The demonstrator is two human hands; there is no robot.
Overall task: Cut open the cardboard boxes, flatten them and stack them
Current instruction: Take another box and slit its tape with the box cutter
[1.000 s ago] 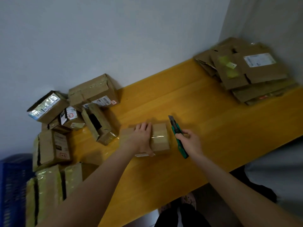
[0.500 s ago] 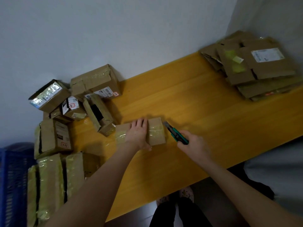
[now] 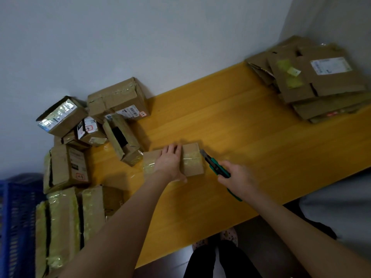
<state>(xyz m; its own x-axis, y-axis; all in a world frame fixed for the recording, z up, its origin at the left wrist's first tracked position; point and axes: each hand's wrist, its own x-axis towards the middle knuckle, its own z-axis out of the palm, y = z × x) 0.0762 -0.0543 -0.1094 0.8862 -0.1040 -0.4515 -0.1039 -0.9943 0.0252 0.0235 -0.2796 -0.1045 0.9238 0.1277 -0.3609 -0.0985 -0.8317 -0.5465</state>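
A small taped cardboard box (image 3: 192, 161) lies in the middle of the yellow table (image 3: 251, 141). My left hand (image 3: 170, 163) lies flat across its top, fingers straight, holding it down. My right hand (image 3: 237, 176) grips a green utility knife (image 3: 215, 166), whose blade tip sits at the box's right end. A stack of flattened boxes (image 3: 313, 81) rests in the far right corner.
Several unopened taped boxes (image 3: 118, 101) are piled at the table's left end, some leaning on the wall. A blue crate (image 3: 16, 223) stands at the far left. The table's front edge runs just below my arms, with my legs and slippers beneath.
The knife has swung down from above the table until its blade points at the box's right end. My left hand stays on the box. The camera has shifted slightly.
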